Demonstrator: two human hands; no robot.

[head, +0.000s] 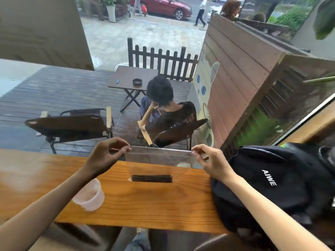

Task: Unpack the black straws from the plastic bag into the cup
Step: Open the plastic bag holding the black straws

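Both hands, left hand (107, 153) and right hand (208, 158), pinch the plastic bag (159, 158) top corners; black straws (152, 178) lie crosswise below, cup (90, 195) lower left.

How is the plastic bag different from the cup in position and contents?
The plastic bag is held up above the wooden table, pinched at its top corners by the left hand and right hand; the cup rests on the table. The bag holds the black straws; the cup holds none. Both are clear plastic.
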